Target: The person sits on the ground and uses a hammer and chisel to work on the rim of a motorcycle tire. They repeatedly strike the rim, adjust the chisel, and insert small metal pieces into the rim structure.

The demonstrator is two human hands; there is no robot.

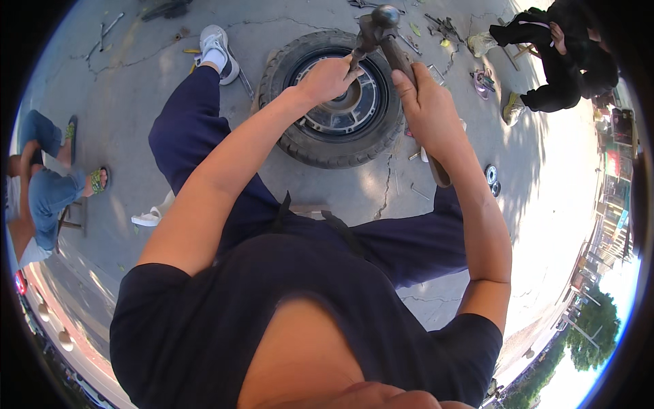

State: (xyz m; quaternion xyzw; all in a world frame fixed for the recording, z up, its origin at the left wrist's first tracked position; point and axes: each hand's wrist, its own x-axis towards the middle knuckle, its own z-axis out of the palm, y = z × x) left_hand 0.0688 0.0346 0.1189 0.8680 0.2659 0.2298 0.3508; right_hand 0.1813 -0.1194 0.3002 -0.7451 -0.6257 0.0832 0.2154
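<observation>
A small wheel with a black tyre (320, 146) and a metal hub (354, 102) lies flat on the concrete. My left hand (327, 78) grips a thin metal punch (354, 60) held over the hub. My right hand (426, 112) is closed around the wooden handle of a hammer (402, 58), whose round head (385, 15) is raised above the punch. The handle's end sticks out below my right hand.
My left leg stretches out beside the wheel, ending in a white shoe (218, 48). A person in black (565, 61) crouches at the top right; another in jeans (41, 184) sits at the left. Loose tools (443, 31) and small round parts (492, 176) lie on the ground.
</observation>
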